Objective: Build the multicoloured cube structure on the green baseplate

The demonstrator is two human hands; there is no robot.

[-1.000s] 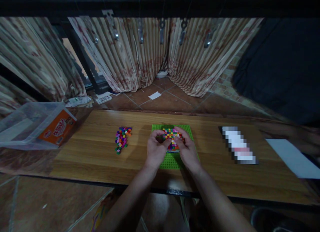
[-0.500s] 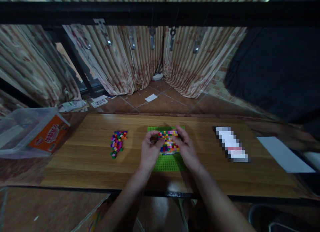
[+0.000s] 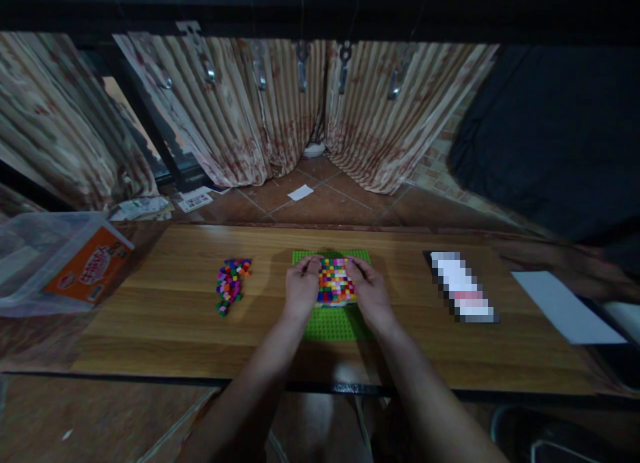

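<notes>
A block of small multicoloured toy bricks (image 3: 337,282) sits over the green studded baseplate (image 3: 333,326) in the middle of the table. My left hand (image 3: 303,286) is closed along the block's left side, thumb near its far left corner. On the opposite side my right hand (image 3: 369,290) grips the right edge, its thumb lying on the far right part. Fingers hide both side edges of the block. Whether it is pressed onto the baseplate or just above it I cannot tell. Left of my hands lies a loose pile of small coloured bricks (image 3: 230,284).
On the right of the wooden table (image 3: 165,330) lies a blurred-out phone-like object (image 3: 463,286). A white sheet (image 3: 565,306) is beyond it. At the far left stands a clear plastic box (image 3: 30,250) with an orange label. Curtains (image 3: 280,130) hang behind the table.
Both thumbs have moved from the middle of the brick block out to its sides, uncovering more of its top. The hands now hold it by the edges. The view has shifted slightly.
</notes>
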